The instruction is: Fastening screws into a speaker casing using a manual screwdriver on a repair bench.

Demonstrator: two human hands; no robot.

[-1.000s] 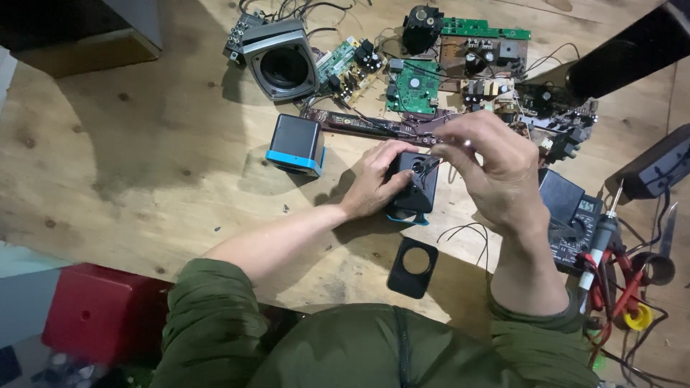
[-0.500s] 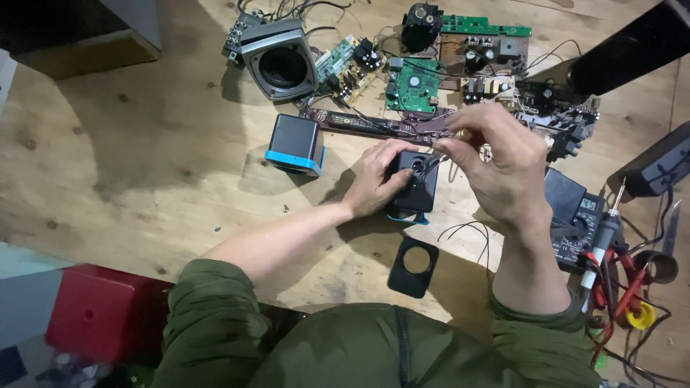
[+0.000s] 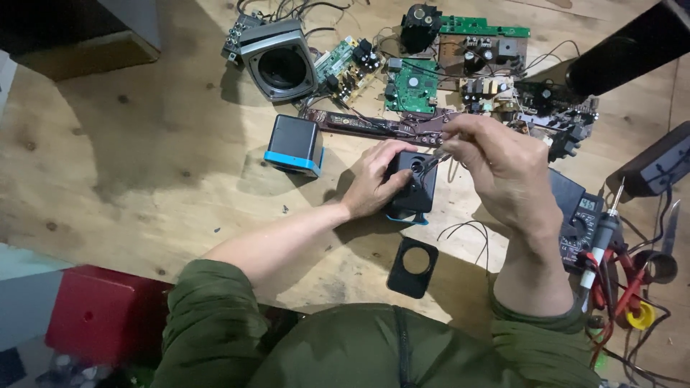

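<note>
Hiding a thin tool's tip, right hand (image 3: 503,172) crowds black cube (image 3: 413,188).

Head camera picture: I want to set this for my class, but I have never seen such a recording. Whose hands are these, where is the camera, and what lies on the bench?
The camera sits on a person's head and looks down, so both arms in green sleeves are that person's own. The left hand steadies a small black box with a blue base on the wooden bench. The right hand holds a thin metal tool to the box's top; its kind is too small to tell. Nearby lie a second black and blue cube, a grey speaker, green circuit boards, a loose black plate with a round hole and a meter with leads.
</note>
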